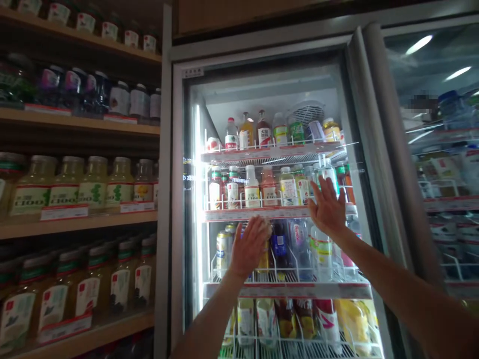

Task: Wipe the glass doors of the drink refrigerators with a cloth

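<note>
My left hand (248,247) reaches up to the glass door (239,85) of a lit drinks fridge, fingers laid forward over a small pale cloth (266,228) that peeks out at the fingertips. Most of the cloth is hidden under the hand. Higher and to the right, my right hand (328,207) is raised at the glass with its fingers spread and nothing in it. Whether its palm touches the pane cannot be made out. Behind the glass, bottles and cans stand on wire shelves, among them a white-capped bottle (252,188) and a silver can (223,252).
Wooden shelves (123,219) with rows of juice bottles (93,184) and price tags run along the left. A thick grey door handle (389,124) rises right of the pane. Beyond it is a second glass door (422,124) with reflections and more bottles behind.
</note>
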Tool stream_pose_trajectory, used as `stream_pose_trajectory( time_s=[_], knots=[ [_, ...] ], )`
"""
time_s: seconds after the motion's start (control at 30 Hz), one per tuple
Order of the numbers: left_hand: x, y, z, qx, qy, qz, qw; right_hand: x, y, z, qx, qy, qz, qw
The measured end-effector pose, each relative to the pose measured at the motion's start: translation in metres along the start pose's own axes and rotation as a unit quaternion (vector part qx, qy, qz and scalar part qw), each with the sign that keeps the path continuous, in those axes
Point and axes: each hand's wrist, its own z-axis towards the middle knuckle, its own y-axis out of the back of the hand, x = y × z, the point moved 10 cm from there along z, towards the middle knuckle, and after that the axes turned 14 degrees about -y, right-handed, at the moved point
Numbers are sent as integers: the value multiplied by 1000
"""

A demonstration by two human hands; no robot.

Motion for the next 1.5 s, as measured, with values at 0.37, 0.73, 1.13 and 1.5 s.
stream_pose_trajectory(
  time_s=[0.37, 0.73, 1.13, 1.5],
  knots=[
    [-17, 4, -21, 13, -51, -12, 999, 22, -7, -52, 8, 2, 6, 1000],
    [29, 7, -4, 2, 1, 33, 999, 22, -6, -54, 7, -3, 0, 1000],
    [40, -16, 79, 4, -68, 16, 998, -3, 3, -26, 6, 70, 26, 997],
    [97, -28, 144, -9, 63, 12, 998, -3, 0, -27, 6, 69, 37, 997]
  ],
)
